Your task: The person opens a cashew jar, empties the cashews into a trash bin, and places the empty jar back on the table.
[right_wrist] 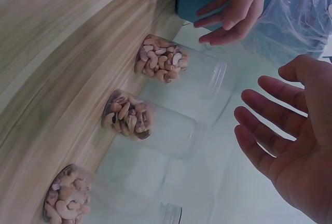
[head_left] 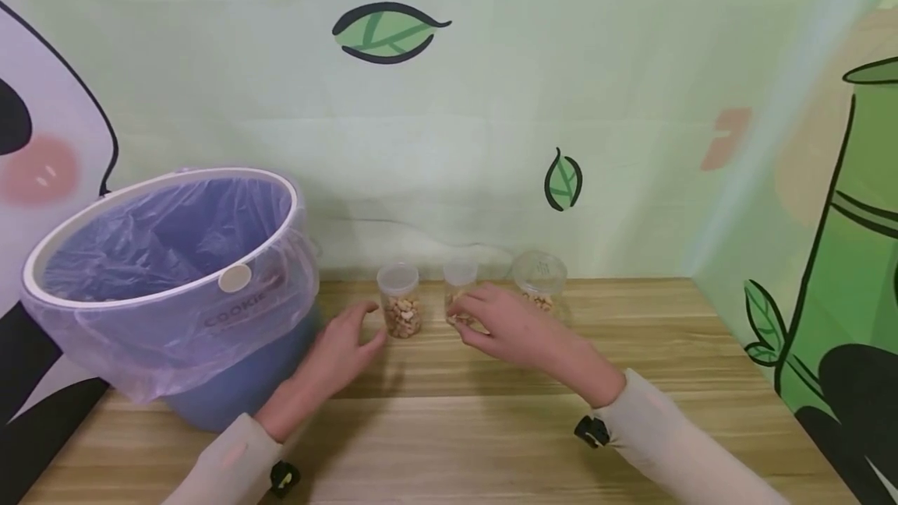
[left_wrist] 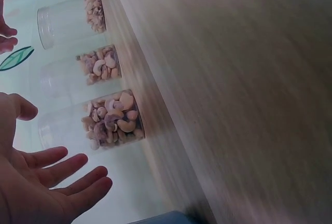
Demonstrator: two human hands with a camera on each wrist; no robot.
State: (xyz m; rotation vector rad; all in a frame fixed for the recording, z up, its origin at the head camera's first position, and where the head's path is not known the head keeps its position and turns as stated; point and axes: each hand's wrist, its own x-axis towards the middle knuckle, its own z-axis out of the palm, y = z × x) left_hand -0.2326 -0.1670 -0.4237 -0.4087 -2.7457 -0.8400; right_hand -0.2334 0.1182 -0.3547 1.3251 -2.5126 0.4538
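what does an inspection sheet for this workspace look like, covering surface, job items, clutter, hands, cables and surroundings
Surface: wood-grain table.
Job's things: left jar, middle jar and right jar, clear, upright, each part-filled with cashew-like nuts.
Clutter: blue bucket left of the jars, lined with a translucent bag.
Grippers: left hand beside the left jar, right hand near the middle jar; neither grips anything.
Cables: faint thin line low on the backdrop; cord or crease, cannot tell.
Surroundings: pale green backdrop with printed leaves.

Left hand [head_left: 335, 353] and right hand [head_left: 515, 326] apart, fingers [left_wrist: 91, 192] loosely curved, thumbs [left_wrist: 23, 107] out, forearms [head_left: 673, 435] angled inward.
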